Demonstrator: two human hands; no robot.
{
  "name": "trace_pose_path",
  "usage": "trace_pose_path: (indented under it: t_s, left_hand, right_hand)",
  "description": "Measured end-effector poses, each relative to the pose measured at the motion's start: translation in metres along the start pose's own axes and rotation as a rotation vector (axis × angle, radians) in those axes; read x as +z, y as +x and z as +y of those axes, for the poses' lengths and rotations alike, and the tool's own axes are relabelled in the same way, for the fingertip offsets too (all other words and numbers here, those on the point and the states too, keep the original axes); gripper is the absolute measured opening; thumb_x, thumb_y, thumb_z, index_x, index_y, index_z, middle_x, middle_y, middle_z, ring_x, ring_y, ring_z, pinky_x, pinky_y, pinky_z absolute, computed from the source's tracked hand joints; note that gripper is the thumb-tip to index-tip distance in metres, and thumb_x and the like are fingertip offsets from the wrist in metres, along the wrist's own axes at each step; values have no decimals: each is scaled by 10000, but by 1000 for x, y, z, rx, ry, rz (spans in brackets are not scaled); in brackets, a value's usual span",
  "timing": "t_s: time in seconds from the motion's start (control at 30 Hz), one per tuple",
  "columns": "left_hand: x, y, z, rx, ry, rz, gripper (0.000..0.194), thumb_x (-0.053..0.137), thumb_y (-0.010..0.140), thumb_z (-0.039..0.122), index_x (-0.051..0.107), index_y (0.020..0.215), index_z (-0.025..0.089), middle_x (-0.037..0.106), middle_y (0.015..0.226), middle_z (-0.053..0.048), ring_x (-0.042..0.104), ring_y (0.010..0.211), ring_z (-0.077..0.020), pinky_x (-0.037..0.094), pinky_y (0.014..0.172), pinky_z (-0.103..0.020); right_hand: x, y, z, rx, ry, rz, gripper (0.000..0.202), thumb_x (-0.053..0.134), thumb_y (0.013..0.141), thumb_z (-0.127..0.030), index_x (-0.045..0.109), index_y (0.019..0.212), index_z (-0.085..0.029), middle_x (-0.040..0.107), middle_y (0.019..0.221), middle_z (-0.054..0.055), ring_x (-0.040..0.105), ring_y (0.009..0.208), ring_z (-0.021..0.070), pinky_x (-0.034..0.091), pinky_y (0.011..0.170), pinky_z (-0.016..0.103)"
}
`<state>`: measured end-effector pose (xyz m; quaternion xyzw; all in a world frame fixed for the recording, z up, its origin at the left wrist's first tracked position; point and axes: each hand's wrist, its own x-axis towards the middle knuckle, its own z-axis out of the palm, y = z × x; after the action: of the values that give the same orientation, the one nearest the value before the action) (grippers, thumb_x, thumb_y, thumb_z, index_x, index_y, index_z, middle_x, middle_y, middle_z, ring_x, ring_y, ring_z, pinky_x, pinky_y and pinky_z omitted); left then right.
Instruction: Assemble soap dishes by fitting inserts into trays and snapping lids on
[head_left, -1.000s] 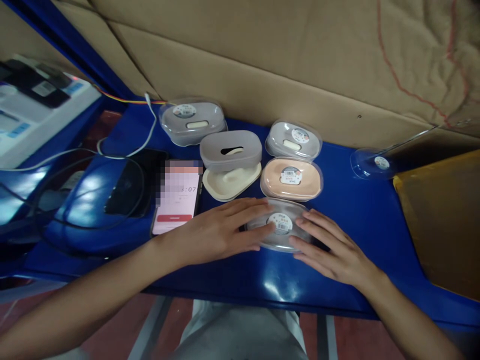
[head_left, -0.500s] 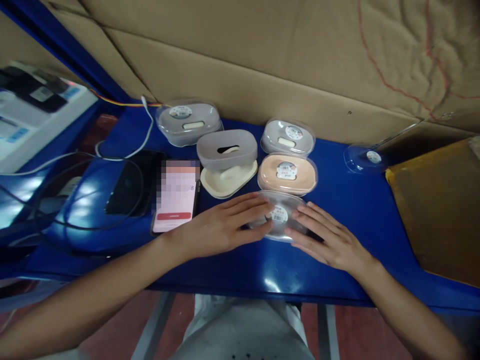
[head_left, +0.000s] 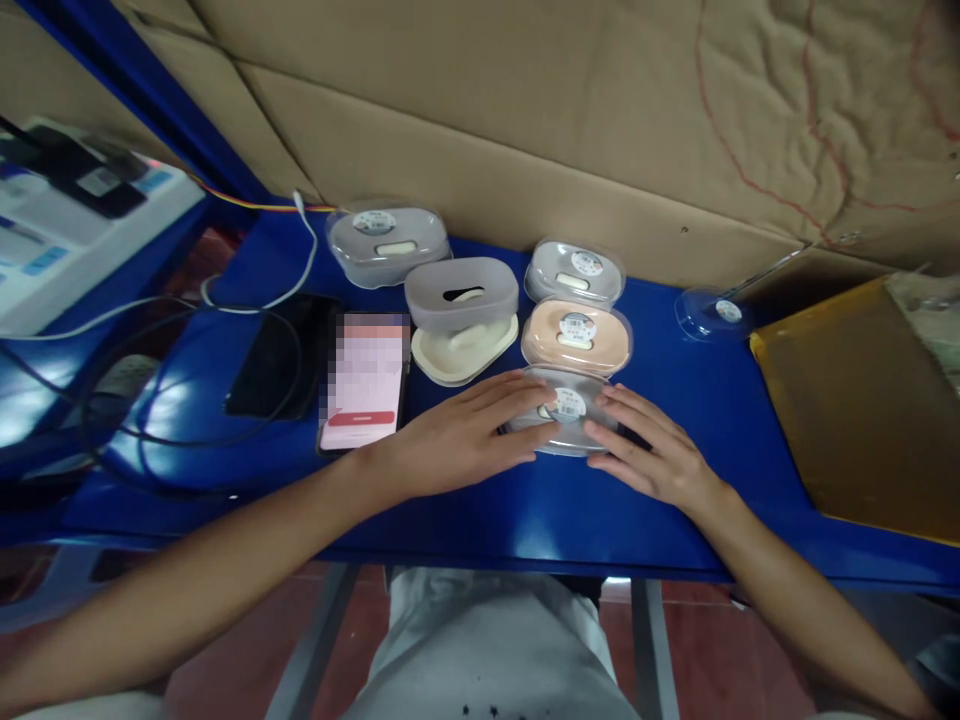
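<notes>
A grey oval box under a clear cover (head_left: 566,436) lies on the blue table, a round label on its top. My left hand (head_left: 480,435) rests over its left side, fingers stretched out. From the right, my right hand (head_left: 656,445) touches it with spread fingertips. Just behind it sits a peach box with a clear cover (head_left: 611,340), and behind that another grey covered box (head_left: 540,270). Left of these, an uncovered grey box shell (head_left: 495,290) sits against a cream oval tray (head_left: 450,362). One more grey covered box (head_left: 386,250) stands at the back left.
A phone with a lit screen (head_left: 367,385) lies near my left forearm. Cables and a black object (head_left: 262,370) are farther left. At right are a loose clear cover (head_left: 701,318) and a yellow-edged box (head_left: 862,410). Brown cardboard (head_left: 487,120) lines the back.
The view has shifted slightly. The front grey box now sits nearer to the peach box, and both hands have stayed on it.
</notes>
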<state>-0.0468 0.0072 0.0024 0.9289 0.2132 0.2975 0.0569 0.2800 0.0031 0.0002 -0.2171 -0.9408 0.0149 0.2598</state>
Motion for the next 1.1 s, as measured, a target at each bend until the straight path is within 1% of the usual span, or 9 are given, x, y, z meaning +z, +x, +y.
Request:
trace_pose_path:
  t_s: [0.27, 0.37, 0.47, 0.6, 0.73, 0.8, 0.87, 0.97, 1.1]
  left_hand:
    - [3, -4, -2, -20, -29, 22, 304, 624, 1070, 157, 654, 1365, 221, 697, 1439, -120, 569, 1489, -280, 537, 1213, -498]
    - [4, -4, -2, -21, -15, 14, 282, 590, 1090, 178, 651, 1362, 222, 701, 1424, -117, 584, 1474, -285, 551, 1199, -503]
    - [3, -3, -1, -11, -5, 15, 302, 601, 1094, 230, 624, 1395, 224, 659, 1467, -147, 610, 1440, -298, 582, 1163, -497]
    - [-1, -3, 3, -37, -11, 2, 359, 648, 1068, 268, 621, 1418, 190, 593, 1525, -207, 625, 1409, -327, 591, 1143, -498]
    - [-4, -2, 7, -44, -3, -11, 331, 640, 1062, 228, 643, 1390, 184, 616, 1498, -187, 652, 1352, -313, 607, 1113, -481]
    - [-5, 0, 8, -37, 4, -25, 317, 642, 1061, 231, 654, 1374, 185, 634, 1475, -175, 662, 1324, -307, 613, 1097, -474]
    - [-5, 1, 8, -49, 37, -43, 306, 652, 1053, 228, 664, 1357, 188, 650, 1458, -164, 662, 1321, -314, 599, 1110, -493]
    - [-7, 3, 4, -137, 183, -61, 273, 635, 1053, 219, 680, 1319, 178, 672, 1428, -171, 666, 1309, -347, 563, 1128, -567]
    - [-12, 1, -7, -442, 413, -69, 287, 617, 1043, 237, 686, 1306, 146, 685, 1359, -233, 687, 1224, -427, 572, 1009, -641]
  right_hand:
    - [-2, 2, -2, -61, -88, -37, 819, 846, 923, -213, 460, 1644, -171, 696, 1432, 194, 556, 1501, 348, 559, 1194, 586]
    - [0, 2, -2, -11, -37, -29, 721, 828, 942, -239, 524, 1595, -199, 677, 1450, 178, 566, 1491, 344, 565, 1182, 594]
    - [-5, 5, -1, 34, -1, -6, 573, 849, 927, -325, 645, 1449, -205, 703, 1364, 161, 649, 1382, 348, 624, 1088, 569]
    - [-34, 0, 8, 112, -66, -34, 400, 857, 913, -392, 715, 1232, -197, 751, 1153, 128, 736, 1159, 324, 636, 950, 504]
    - [-74, -24, 32, 325, -322, -45, 183, 791, 969, -398, 725, 1002, -230, 784, 999, 86, 763, 999, 306, 564, 953, 502]
    - [-89, -36, 42, 463, -500, -27, 200, 721, 1019, -428, 743, 991, -231, 804, 1006, 104, 766, 989, 324, 521, 985, 519]
    - [-95, -41, 48, 573, -640, -16, 240, 648, 1064, -428, 768, 1072, -221, 819, 1051, 121, 763, 1013, 339, 486, 1006, 520]
    - [-88, -32, 48, 597, -657, 5, 286, 607, 1087, -423, 772, 1167, -204, 816, 1140, 111, 753, 1075, 335, 475, 1007, 494]
    - [-63, -3, 36, 482, -469, -78, 298, 602, 1087, -425, 773, 1189, -204, 794, 1227, 110, 739, 1125, 320, 482, 1028, 493]
